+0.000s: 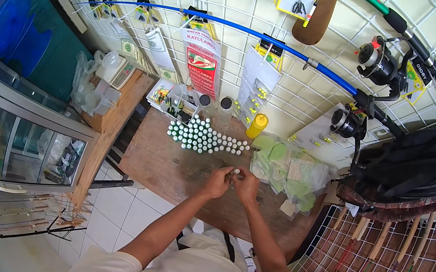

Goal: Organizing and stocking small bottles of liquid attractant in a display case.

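Observation:
Both my hands meet over the front middle of a brown wooden table (pixel 177 168). Between their fingertips is a small white-capped bottle (pixel 236 171). My left hand (pixel 218 182) is closed around its left side, and the fingers of my right hand (pixel 246 186) pinch it from the right near the cap. Beyond my hands stands a dense group of similar white-capped small bottles (pixel 200 135), narrowing to a tail towards the right. Just right of my right hand lies a pile of clear plastic packets with pale green contents (pixel 278 168).
Behind the bottles stand dark-lidded jars (pixel 224 113), a yellow squeeze bottle (pixel 257 126) and a white divided box (pixel 179 105). Fishing rods with reels (pixel 380 62) hang on the white wire grid. To the left are a glass-fronted cabinet (pixel 30 146) and a scale (pixel 121 75); a black bag (pixel 425 150) hangs right.

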The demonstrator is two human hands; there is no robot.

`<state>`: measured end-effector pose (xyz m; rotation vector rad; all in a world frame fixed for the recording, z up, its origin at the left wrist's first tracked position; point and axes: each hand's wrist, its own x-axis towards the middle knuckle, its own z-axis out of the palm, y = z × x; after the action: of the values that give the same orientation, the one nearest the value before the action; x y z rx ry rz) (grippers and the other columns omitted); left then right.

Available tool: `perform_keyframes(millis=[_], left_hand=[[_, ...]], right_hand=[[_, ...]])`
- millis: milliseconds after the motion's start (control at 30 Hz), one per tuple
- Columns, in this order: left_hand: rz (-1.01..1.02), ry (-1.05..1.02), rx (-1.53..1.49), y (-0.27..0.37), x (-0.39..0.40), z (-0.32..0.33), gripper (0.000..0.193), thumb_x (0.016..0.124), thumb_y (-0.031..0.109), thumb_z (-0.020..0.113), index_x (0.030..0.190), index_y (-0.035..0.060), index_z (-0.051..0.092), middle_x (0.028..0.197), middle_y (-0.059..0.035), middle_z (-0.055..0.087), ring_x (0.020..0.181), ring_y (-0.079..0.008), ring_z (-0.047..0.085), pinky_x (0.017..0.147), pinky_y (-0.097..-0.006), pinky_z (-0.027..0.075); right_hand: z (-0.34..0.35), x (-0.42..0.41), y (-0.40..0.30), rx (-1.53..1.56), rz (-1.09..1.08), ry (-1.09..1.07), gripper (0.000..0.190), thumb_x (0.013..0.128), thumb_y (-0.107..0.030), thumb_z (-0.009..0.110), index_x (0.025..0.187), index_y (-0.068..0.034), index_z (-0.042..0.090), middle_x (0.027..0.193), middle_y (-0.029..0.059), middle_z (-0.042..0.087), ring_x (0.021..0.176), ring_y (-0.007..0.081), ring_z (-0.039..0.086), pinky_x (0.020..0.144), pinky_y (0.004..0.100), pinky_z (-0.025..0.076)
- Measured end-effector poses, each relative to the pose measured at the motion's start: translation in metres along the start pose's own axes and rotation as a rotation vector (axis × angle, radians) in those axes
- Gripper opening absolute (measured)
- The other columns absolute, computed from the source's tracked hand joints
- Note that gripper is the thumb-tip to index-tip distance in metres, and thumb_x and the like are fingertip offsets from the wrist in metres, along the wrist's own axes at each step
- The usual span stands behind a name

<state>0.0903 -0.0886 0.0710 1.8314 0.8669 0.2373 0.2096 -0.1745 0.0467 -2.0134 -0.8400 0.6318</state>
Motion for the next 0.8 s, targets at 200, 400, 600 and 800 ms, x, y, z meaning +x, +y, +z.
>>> perform_keyframes(millis=[200, 400, 600, 800], left_hand=[[0.04, 0.139, -0.163, -0.016, -0.028, -0.005, 0.036, 0.089, -0.002, 0.067, 0.125, -0.0037, 0.065, 0.108, -0.0225, 0.073, 0.095, -0.0274, 0.074, 0.082, -0.034, 0.058], [-0.004, 0.172, -0.343, -0.009, -0.063, -0.029, 0.033, 0.093, 0.0, 0.068, 0.126, -0.0038, 0.065, 0.112, -0.0144, 0.073, 0.099, -0.0178, 0.071, 0.085, -0.0306, 0.057], [-0.042, 0.227, -0.459, 0.01, -0.105, -0.07, 0.032, 0.096, 0.002, 0.065, 0.128, -0.0034, 0.064, 0.111, -0.0108, 0.073, 0.097, -0.013, 0.068, 0.084, -0.0269, 0.055], [0.011, 0.318, -0.539, -0.009, -0.14, -0.115, 0.033, 0.1, 0.004, 0.061, 0.133, -0.0036, 0.061, 0.117, -0.0103, 0.071, 0.106, -0.0124, 0.065, 0.093, -0.0271, 0.052]], right_hand=[[-0.006, -0.028, -0.026, 0.233, 0.075, -0.062, 0.034, 0.086, 0.005, 0.071, 0.12, 0.003, 0.068, 0.107, 0.0162, 0.075, 0.098, 0.0212, 0.074, 0.082, 0.0314, 0.061], [-0.005, -0.044, -0.046, 0.41, 0.005, -0.2, 0.032, 0.088, 0.004, 0.072, 0.12, 0.005, 0.069, 0.107, 0.0108, 0.074, 0.097, 0.0171, 0.073, 0.086, 0.0294, 0.059], [0.009, -0.051, -0.08, 0.43, -0.056, -0.369, 0.03, 0.089, -0.001, 0.074, 0.119, 0.003, 0.07, 0.105, 0.0089, 0.074, 0.096, 0.0147, 0.07, 0.087, 0.0281, 0.057], [0.046, -0.061, -0.131, 0.519, -0.082, -0.515, 0.026, 0.09, 0.0, 0.074, 0.116, 0.003, 0.071, 0.104, 0.008, 0.074, 0.096, 0.0138, 0.069, 0.088, 0.0275, 0.056]])
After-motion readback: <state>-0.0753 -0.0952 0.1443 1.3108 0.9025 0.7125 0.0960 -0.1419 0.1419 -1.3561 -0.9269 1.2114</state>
